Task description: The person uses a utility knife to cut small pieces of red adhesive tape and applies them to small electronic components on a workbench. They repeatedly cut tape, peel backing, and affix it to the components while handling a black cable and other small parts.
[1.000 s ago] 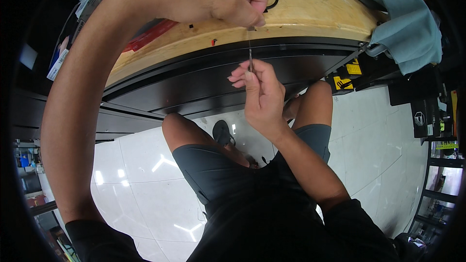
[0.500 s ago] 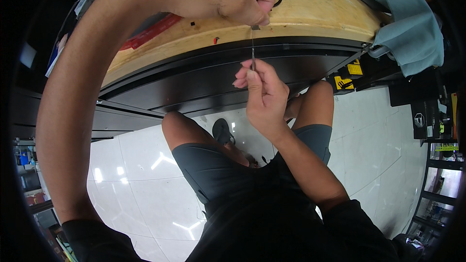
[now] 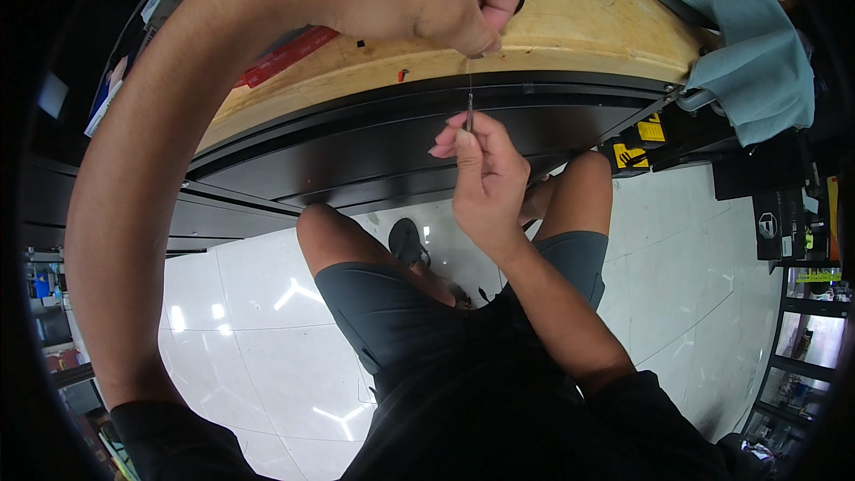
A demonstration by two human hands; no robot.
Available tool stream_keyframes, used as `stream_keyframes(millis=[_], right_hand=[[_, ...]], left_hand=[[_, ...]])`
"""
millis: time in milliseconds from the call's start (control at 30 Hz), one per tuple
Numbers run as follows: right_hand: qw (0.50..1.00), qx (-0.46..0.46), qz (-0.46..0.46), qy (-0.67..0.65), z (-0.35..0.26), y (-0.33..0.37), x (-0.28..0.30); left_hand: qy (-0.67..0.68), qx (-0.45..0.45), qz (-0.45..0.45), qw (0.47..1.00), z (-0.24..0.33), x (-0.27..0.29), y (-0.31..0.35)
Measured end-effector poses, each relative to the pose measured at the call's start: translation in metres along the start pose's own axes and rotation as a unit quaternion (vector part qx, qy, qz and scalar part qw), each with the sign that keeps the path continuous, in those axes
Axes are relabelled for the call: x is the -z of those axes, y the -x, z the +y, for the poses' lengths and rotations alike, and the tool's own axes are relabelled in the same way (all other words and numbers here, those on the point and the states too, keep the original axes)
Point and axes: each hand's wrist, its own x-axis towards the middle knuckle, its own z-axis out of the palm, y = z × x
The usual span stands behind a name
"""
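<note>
My left hand [image 3: 459, 4] is above the workbench's front edge, thumb and fingers pinched together. A small dark piece [image 3: 476, 56] shows just under its fingertips; its kind is too small to tell. A fine thread-like strand [image 3: 470, 77] runs from there toward my right hand [image 3: 490, 174]. Lower down, in front of the black drawer front, that right hand is closed round a slim metal tool [image 3: 469, 109] between thumb and fingers. The tool points up, its tip in line with the strand. Whether the tip grips the strand cannot be made out.
On the wooden workbench [image 3: 588, 18] lie a red flat strip [image 3: 289, 55], a small red-and-black bit [image 3: 403, 76] and several dark scraps. A grey-blue cloth [image 3: 757, 62] hangs over the right corner. Black drawers [image 3: 383, 156] front the bench, above my knees.
Both hands have shifted very slightly to the right, still in line with each other. The small dark piece shows less under my left fingertips. The view has moved a little.
</note>
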Motion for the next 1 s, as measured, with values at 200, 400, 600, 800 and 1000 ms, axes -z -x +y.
stream_keyframes(millis=[200, 400, 600, 800, 1000], right_hand=[[1.000, -0.007, 0.006, -0.013, 0.002, 0.000, 0.000], [1.000, -0.006, -0.004, -0.014, 0.003, 0.001, 0.003], [0.999, -0.021, -0.010, 0.036, -0.008, 0.014, 0.024], [0.990, -0.133, -0.026, 0.023, -0.019, 0.069, 0.074], [0.959, -0.261, -0.103, -0.027, -0.058, 0.080, 0.099]], left_hand=[[0.011, 0.118, -0.071, 0.990, 0.013, 0.008, -0.015], [0.036, 0.024, -0.011, 0.999, 0.000, 0.002, -0.001], [0.040, 0.023, 0.030, 0.998, -0.017, -0.016, -0.004], [0.182, 0.003, 0.289, 0.940, 0.000, -0.052, 0.062], [0.322, 0.079, 0.333, 0.883, 0.034, -0.154, 0.109]])
